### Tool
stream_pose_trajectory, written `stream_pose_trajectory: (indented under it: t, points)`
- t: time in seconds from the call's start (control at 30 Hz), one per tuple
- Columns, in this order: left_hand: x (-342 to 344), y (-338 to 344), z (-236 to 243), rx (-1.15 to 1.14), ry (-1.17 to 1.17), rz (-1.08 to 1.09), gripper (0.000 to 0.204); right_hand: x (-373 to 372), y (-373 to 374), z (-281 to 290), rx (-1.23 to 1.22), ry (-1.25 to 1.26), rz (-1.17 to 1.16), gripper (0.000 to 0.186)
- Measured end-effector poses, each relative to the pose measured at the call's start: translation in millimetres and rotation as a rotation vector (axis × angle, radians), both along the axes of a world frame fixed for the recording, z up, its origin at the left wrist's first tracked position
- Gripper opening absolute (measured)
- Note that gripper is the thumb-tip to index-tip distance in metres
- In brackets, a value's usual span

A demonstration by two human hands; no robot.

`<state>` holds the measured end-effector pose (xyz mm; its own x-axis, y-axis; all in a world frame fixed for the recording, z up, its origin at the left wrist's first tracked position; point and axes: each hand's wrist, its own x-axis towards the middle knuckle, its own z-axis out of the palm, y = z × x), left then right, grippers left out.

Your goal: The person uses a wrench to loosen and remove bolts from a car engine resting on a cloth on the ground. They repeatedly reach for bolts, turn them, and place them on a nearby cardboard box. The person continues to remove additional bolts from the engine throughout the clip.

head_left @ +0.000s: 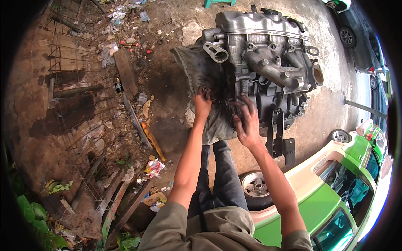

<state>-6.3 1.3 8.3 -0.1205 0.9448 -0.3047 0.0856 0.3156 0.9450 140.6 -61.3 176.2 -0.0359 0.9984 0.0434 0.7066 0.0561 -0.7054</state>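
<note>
A grey car engine [268, 50] stands in front of me with its cast manifold [278, 69] facing up and to the right. My left hand [202, 102] is closed, with the fingers pinched together over a dark, greasy cloth [192, 69] at the engine's left end; a small dark thing shows at the fingertips, too small to name. On the lower left edge of the block, my right hand [248, 121] rests with its blackened fingers stretched and apart, holding nothing. A black metal bracket [276, 134] juts from the engine toward me.
A green and cream car [301, 205] and a loose-looking wheel [256, 186] are close on my right. Leftward lie wooden planks [126, 73], a yellowish stick [153, 141], litter and a rusty wire mesh [63, 79]. Part of a green stool [220, 3] shows at the top.
</note>
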Motion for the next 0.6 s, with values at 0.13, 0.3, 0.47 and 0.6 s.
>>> stream_pose_trajectory:
  t: [0.13, 0.3, 0.47, 0.6]
  points:
    - [1.0, -31.3, 13.7, 0.216, 0.286, -0.026, 0.018, 24.5, -7.6, -6.6, 0.034, -0.058, 0.103, 0.046]
    - [16.1, -50.7, 24.5, 0.221, 0.330, 0.055, 0.017, 47.9, -16.5, -23.7, 0.020, -0.180, -0.003, 0.046]
    - [28.2, -58.5, 31.0, 0.292, 0.334, 0.139, 0.017, 46.8, -2.2, -32.9, 0.046, -0.357, -0.017, 0.058]
    - [30.7, -69.5, 38.3, 0.060, 0.331, 0.106, 0.017, 46.7, 13.7, -33.8, 0.070, -0.366, 0.038, 0.060]
